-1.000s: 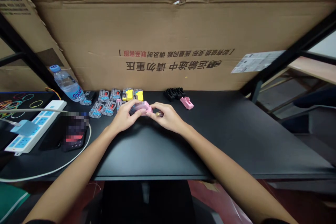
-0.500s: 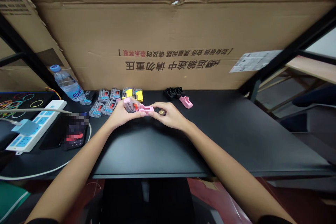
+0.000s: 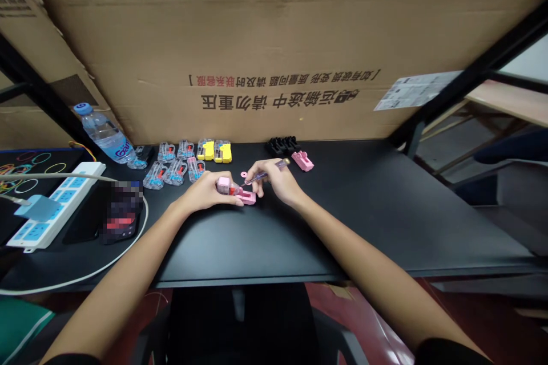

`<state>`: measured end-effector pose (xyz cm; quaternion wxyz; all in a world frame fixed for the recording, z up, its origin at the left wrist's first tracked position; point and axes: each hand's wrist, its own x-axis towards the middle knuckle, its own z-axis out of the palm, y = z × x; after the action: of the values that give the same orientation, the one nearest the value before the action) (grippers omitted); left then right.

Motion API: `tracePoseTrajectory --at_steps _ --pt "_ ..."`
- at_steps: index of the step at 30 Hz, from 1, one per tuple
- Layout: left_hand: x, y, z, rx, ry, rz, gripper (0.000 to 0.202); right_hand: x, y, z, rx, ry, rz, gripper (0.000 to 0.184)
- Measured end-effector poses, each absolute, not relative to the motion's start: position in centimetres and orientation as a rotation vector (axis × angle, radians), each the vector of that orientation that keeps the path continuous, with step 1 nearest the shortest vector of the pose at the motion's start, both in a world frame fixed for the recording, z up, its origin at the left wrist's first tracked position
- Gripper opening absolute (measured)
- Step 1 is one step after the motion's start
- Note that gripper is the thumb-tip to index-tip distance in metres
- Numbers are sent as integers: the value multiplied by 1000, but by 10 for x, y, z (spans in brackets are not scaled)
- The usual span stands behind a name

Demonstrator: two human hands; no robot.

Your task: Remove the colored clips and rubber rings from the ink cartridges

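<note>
My left hand (image 3: pixel 205 191) is shut on a small pink-and-clear plastic part (image 3: pixel 225 186), with a flat pink plastic piece (image 3: pixel 247 197) against it by the fingertips. My right hand (image 3: pixel 271 178) grips a slim screwdriver with a purple handle (image 3: pixel 274 168), its thin shaft reaching toward the pink part. A small pink ring (image 3: pixel 244 174) lies on the table just beyond the fingers. Rows of clear plastic parts with blue and red insides (image 3: pixel 171 165) lie near my left hand. Yellow parts (image 3: pixel 214 151) stand behind them.
Black parts (image 3: pixel 282 145) and a pink part (image 3: pixel 302 161) sit at the back of the black table (image 3: pixel 363 228), against a cardboard box (image 3: pixel 274 57). A water bottle (image 3: pixel 103 137), power strip (image 3: pixel 55 205), phone (image 3: pixel 122 219) and cable lie to the left.
My right hand now holds the purple-handled screwdriver, pointed at the pink part. A small pink ring has appeared on the table. My left hand has turned its part slightly.
</note>
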<state>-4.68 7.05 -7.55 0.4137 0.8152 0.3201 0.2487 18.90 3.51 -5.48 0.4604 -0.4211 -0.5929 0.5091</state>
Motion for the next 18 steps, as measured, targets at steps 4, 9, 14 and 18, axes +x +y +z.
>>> tracePoseTrajectory --at_steps 4,9,14,18 --pt "-48 71 -73 2088 807 612 49 180 33 -57 -1113 -1488 1217 32" --pt "-48 70 -70 2105 799 591 49 177 36 -66 -1146 -1466 1195 36" --pt "-49 70 -70 2121 798 578 47 179 39 -71 -1138 -1439 1185 35" --pt "-50 72 -71 2107 770 585 49 179 38 -71 -1123 -1458 1213 37"
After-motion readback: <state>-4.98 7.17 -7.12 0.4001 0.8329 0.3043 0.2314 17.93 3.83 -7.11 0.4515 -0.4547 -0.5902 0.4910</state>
